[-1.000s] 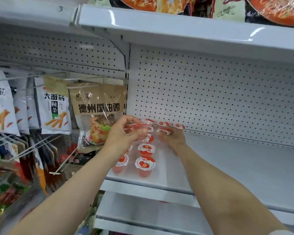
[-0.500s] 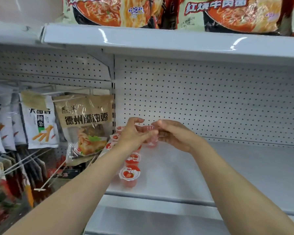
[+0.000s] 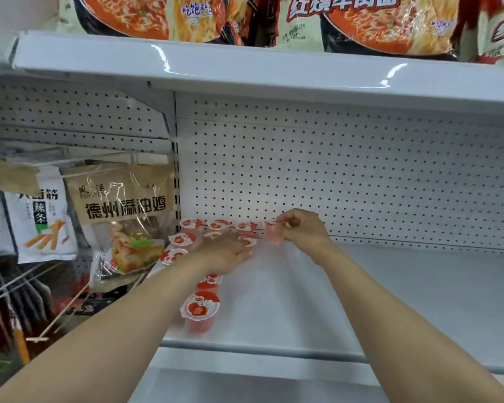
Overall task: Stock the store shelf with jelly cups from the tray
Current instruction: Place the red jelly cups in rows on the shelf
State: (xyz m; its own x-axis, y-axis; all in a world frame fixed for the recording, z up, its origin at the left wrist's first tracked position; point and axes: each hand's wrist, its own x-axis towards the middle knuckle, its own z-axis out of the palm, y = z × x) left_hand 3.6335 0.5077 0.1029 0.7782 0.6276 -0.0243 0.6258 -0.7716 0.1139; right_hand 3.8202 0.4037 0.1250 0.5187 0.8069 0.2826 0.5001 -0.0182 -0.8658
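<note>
Jelly cup is now passing from the left hand to the right hand

The right hand is pinching a pink jelly cup against the pegboard, extending the back row to the right; half a second ago both hands were meeting on it. The left hand, fingers straight and holding nothing, is resting among the strawberry cups already on the shelf.

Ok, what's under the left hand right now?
The left hand lies flat over the jelly cups; one lid peeks past its fingertips. Whatever sits beneath the palm is covered.
</note>
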